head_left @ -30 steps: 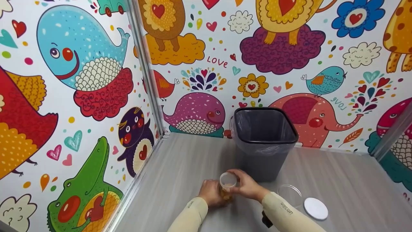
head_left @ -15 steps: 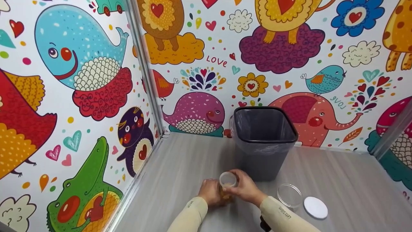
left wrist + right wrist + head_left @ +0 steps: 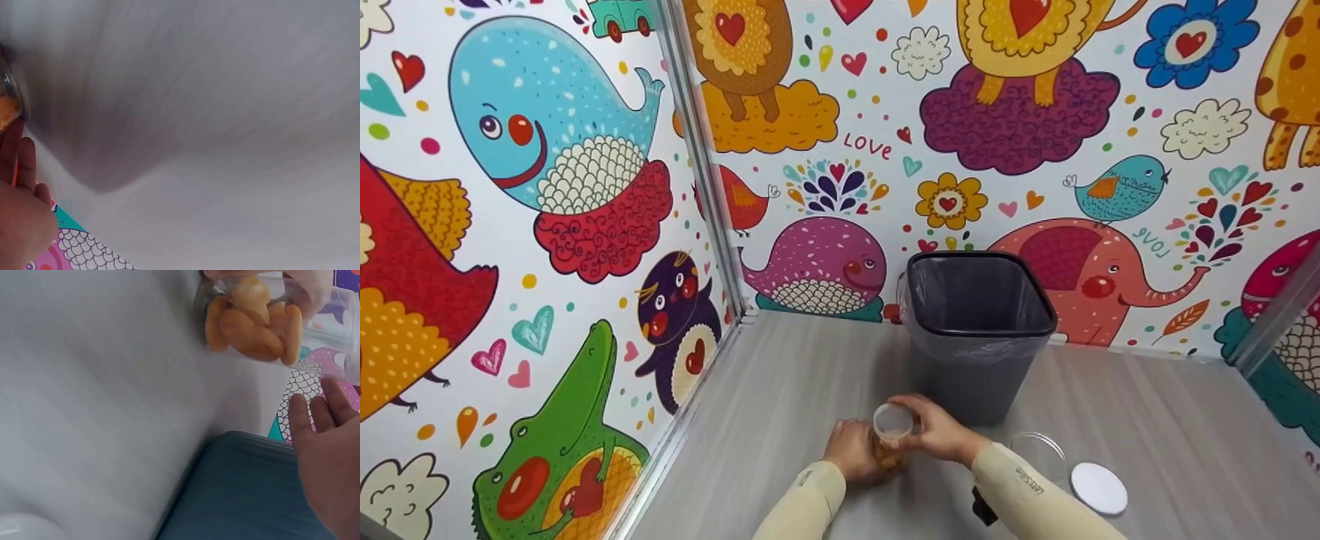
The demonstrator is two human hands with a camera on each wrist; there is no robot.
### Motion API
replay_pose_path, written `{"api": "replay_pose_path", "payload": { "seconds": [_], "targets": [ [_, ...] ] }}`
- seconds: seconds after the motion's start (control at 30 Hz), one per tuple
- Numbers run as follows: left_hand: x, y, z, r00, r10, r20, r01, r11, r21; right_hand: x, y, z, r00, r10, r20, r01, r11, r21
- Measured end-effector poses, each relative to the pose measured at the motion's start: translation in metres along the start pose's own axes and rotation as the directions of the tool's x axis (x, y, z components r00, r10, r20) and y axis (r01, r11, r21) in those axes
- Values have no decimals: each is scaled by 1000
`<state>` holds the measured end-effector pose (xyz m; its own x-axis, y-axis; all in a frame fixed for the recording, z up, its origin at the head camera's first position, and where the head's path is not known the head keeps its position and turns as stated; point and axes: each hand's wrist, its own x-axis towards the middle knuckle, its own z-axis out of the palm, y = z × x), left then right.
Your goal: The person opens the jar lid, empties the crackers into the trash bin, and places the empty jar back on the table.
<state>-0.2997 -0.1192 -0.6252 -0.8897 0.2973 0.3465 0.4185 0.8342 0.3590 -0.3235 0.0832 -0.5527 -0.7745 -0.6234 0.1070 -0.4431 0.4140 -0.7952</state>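
A clear cylindrical jar (image 3: pixel 315 332) with several golden-orange baked-looking pieces (image 3: pixel 253 329) at its bottom stands on the table between the hands. My left hand (image 3: pixel 853 450) is wrapped around the jar's lower body from the left. Up at the rim, my right hand (image 3: pixel 937 431) holds the jar from the right, thumb on the near side and fingers on the far side. The right wrist view shows those right fingertips (image 3: pixel 299 410) at the jar's mouth; the thumb is out of that view. The mouth (image 3: pixel 893 421) faces up, uncovered.
Behind the right hand stands a grey bin (image 3: pixel 979 337) with a clear liner. A white round lid (image 3: pixel 1099 487) lies at the right, beside a clear ring-shaped piece (image 3: pixel 1048 450) partly hidden by the right sleeve. Cartoon-printed walls border the grey table (image 3: pixel 780 375).
Both hands keep their hold on the jar, nearly still. The head view has shifted slightly, and the right sleeve again covers part of the clear ring-shaped piece.
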Motion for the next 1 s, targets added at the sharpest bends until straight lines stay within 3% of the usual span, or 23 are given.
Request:
{"api": "replay_pose_path", "payload": {
  "seconds": [0.13, 0.37, 0.63, 0.87, 1.0],
  "targets": [
    [0, 1, 0, 1000, 11, -3, -11, 1000, 6, -2, 0, 1, 1000, 4, -12, -4, 1000, -2],
    [1, 2, 0, 1000, -8, 4, 8, 1000, 5, -7, 0, 12, 990, 14, -140, -13, 1000, 4],
    [1, 2, -2, 999, 35, -30, -32, 995, 97, -7, -1, 24, 973, 64, -224, -67, 998, -4],
    [2, 2, -3, 999, 35, -21, -32, 993, 110, -5, -1, 17, 980, -3, -198, -4, 999, -38],
    [2, 4, -5, 1000, 22, -6, -22, 998, 58, -3, -1, 12, 986, -46, -160, 41, 998, -38]
  ]
}}
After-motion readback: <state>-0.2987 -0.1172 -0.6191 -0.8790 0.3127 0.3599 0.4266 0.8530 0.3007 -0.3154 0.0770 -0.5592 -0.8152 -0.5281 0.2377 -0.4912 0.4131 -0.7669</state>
